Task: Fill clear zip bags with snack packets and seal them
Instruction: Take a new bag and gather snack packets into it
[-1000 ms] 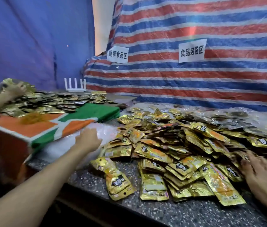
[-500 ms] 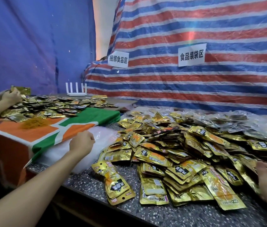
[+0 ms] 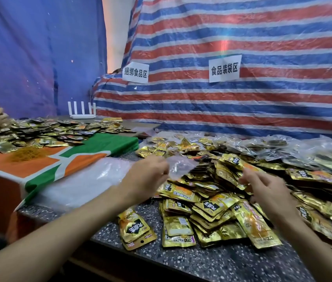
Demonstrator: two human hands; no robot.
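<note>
Hundreds of gold snack packets (image 3: 212, 200) heap the worktop (image 3: 222, 265), centre to right edge; clear-bag stack (image 3: 91, 180) at its left edge. Left hand (image 3: 146, 176), on that stack 0.5 s ago, now pinches one clear zip bag (image 3: 181, 167) above the heap; right hand (image 3: 269, 192) is in from the right edge, fingers loose, empty. Bag's picked; filling prob. next.

striped tarp (image 3: 242, 37) behind | paper signs (image 3: 224, 68) on it | white router (image 3: 82, 111) back left | orange-green cloth (image 3: 104, 145) left
</note>
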